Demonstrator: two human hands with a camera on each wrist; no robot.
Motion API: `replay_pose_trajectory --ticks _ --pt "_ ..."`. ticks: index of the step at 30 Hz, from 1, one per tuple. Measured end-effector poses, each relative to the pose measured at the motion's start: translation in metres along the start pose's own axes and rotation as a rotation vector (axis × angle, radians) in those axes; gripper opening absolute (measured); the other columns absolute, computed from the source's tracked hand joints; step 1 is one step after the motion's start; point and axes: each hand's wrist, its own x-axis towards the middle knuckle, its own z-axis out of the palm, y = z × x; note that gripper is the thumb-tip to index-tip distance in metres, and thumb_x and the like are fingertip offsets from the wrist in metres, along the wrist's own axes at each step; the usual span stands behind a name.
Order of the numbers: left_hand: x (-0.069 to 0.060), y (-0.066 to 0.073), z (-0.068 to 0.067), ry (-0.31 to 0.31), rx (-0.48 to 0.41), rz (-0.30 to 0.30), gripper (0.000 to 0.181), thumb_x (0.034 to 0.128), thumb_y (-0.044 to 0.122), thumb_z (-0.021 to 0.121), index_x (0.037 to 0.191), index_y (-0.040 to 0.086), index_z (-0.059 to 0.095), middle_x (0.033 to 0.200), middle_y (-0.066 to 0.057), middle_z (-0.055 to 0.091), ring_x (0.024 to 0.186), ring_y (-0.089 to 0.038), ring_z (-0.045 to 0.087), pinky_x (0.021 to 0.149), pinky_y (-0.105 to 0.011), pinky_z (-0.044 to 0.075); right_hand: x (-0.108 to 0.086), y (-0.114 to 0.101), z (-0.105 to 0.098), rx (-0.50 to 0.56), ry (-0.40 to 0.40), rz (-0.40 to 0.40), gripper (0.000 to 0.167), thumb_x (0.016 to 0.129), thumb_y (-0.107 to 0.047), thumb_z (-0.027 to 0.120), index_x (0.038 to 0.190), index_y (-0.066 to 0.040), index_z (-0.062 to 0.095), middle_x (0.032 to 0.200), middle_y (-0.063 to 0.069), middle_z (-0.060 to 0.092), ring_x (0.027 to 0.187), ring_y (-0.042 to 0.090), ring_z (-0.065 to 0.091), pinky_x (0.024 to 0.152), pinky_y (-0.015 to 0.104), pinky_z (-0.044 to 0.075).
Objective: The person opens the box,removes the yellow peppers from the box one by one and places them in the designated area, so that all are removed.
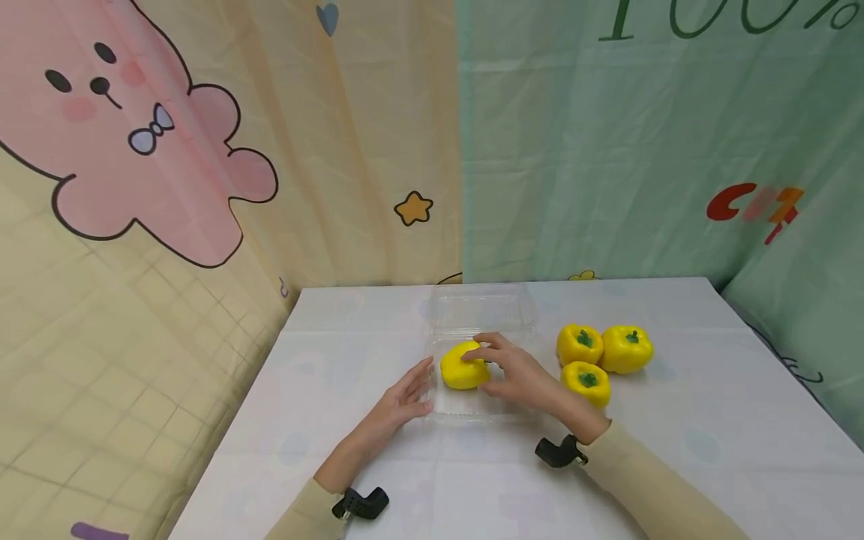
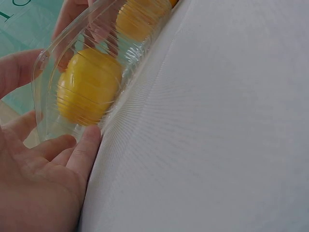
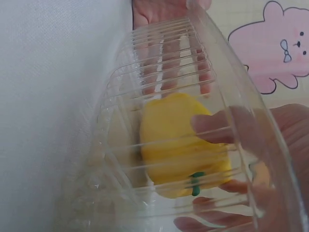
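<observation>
A yellow bell pepper (image 1: 462, 367) lies on its side inside a clear plastic clamshell box (image 1: 448, 409). My right hand (image 1: 521, 373) reaches into the box from the right and grips this pepper with fingers and thumb. In the right wrist view, the green stem of the pepper (image 3: 178, 145) points toward my right hand. At the box's left wall, my left hand (image 1: 403, 397) rests with relaxed fingers, touching the rim. Through the ribbed wall in the left wrist view, the pepper (image 2: 89, 87) shows close to my left fingertips.
Three more yellow bell peppers stand grouped right of the box: one at the back left (image 1: 574, 346), one at the right (image 1: 624, 352) and one in front (image 1: 582, 379). The box's clear lid (image 1: 482, 309) lies folded back. A white cloth covers the table (image 1: 324, 360); printed curtains hang behind.
</observation>
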Motion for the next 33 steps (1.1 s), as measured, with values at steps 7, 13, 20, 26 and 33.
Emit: replay_pose_trajectory --ticks 7,13,20,26,33 --pt "-0.003 0.0 0.002 -0.001 0.003 -0.004 0.074 0.1073 0.02 0.058 0.17 0.031 0.019 0.178 -0.001 0.017 0.164 -0.03 0.021 0.13 -0.055 0.025 0.0 0.003 0.007 0.007 0.055 0.018 0.041 0.086 -0.007 0.085 0.121 -0.024 0.072 0.148 0.012 0.052 0.126 0.034 0.061 0.099 0.052 0.06" --pt "-0.002 -0.001 0.002 -0.001 0.007 0.011 0.074 0.1073 0.019 0.058 0.17 0.032 0.02 0.178 0.001 0.017 0.163 -0.03 0.023 0.129 -0.054 0.027 0.001 0.003 0.01 0.061 0.095 0.038 0.039 0.084 0.0 0.085 0.113 -0.023 0.071 0.131 0.008 0.05 0.117 0.028 0.059 0.093 0.045 0.063" --pt "-0.003 -0.002 0.002 0.003 0.019 0.002 0.075 0.1073 0.019 0.058 0.17 0.029 0.018 0.178 -0.004 0.016 0.164 -0.033 0.021 0.13 -0.054 0.024 0.003 0.003 0.015 0.084 0.101 0.046 0.039 0.084 0.002 0.085 0.111 -0.023 0.071 0.131 0.009 0.05 0.116 0.028 0.059 0.09 0.043 0.064" --pt "-0.002 -0.001 0.001 0.007 0.002 0.005 0.074 0.107 0.019 0.058 0.17 0.03 0.021 0.178 -0.004 0.015 0.164 -0.035 0.019 0.13 -0.054 0.023 0.004 0.005 0.016 0.075 0.097 0.024 0.042 0.084 0.001 0.085 0.113 -0.024 0.068 0.135 0.009 0.057 0.119 0.028 0.06 0.09 0.041 0.063" --pt "0.0 -0.001 0.0 -0.002 0.016 0.014 0.075 0.1073 0.019 0.058 0.17 0.028 0.019 0.178 -0.005 0.014 0.164 -0.035 0.019 0.13 -0.054 0.024 0.005 0.007 0.015 0.067 0.093 0.022 0.043 0.084 0.001 0.084 0.114 -0.024 0.066 0.134 0.005 0.06 0.119 0.025 0.059 0.094 0.039 0.06"
